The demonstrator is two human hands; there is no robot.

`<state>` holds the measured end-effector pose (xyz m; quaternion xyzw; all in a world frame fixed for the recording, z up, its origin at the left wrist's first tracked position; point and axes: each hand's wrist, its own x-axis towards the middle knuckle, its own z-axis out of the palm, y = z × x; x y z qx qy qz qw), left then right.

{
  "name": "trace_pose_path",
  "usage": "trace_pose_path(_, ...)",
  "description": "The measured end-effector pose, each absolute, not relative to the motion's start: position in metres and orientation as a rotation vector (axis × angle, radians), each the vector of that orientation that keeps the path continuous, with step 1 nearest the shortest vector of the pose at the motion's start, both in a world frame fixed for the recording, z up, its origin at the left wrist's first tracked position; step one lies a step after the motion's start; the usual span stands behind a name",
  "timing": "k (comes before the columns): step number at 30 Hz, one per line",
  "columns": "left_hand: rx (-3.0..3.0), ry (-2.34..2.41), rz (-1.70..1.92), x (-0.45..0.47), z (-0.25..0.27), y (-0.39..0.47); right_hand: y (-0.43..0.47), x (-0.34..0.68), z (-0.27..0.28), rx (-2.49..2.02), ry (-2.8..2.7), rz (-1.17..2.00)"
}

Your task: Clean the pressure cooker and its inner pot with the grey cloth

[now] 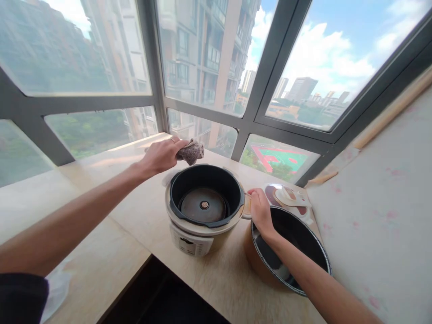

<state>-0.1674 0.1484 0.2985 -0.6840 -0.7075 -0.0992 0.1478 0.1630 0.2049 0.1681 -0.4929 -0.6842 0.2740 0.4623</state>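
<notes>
- Left hand [164,155]: fingers squeezed around a gray cloth [191,153].
- Right hand [261,209]: fingers curled around the side handle [247,208] of the pressure cooker [194,239].
- 1 cooking pot [259,261] nearby.

I see gray window frames [249,119] at the far side. Through the far middle panes I look onto 1 tall apartment building [202,49]; at far right I have hazy high-rises [302,92], white clouds [332,49] and 1 red-and-green sports court [283,158]. To my right rises a pale wall [357,252] with faint pink flowers [391,215]. Near me, 1 dark opening [175,297] borders the beige counter [111,256]; at near left I make out 1 translucent, blurred item [56,292].
</notes>
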Motion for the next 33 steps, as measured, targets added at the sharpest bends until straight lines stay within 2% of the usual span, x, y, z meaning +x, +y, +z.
trace_pose_path(6, -1.901, -2.165, -0.068, -0.175, 0.260, 0.098, 0.206, 0.166, 0.168, -1.230, -1.704, 0.665)
trace_pose_path(12, -1.845, -2.229, -0.033, -0.144, 0.258, 0.054, 0.205, 0.164, 0.171, -1.262, -1.683, 0.643)
trace_pose_path(18, -1.959, -2.223, -0.162, -0.115, 0.244, 0.007, 0.204, 0.163, 0.171, -1.271, -1.663, 0.640)
trace_pose_path(24, -1.937, -1.960, -0.559, -0.084, 0.214, -0.027, 0.208, 0.166, 0.170, -1.316, -1.708, 0.643)
trace_pose_path(28, -2.073, -1.700, -0.653, -0.045, 0.211, -0.036, 0.210, 0.164, 0.170, -1.314, -1.632, 0.745)
trace_pose_path(33, -2.275, -1.596, -0.468, 0.009, 0.226, -0.013, 0.209, 0.161, 0.172, -1.214, -1.393, 1.105)
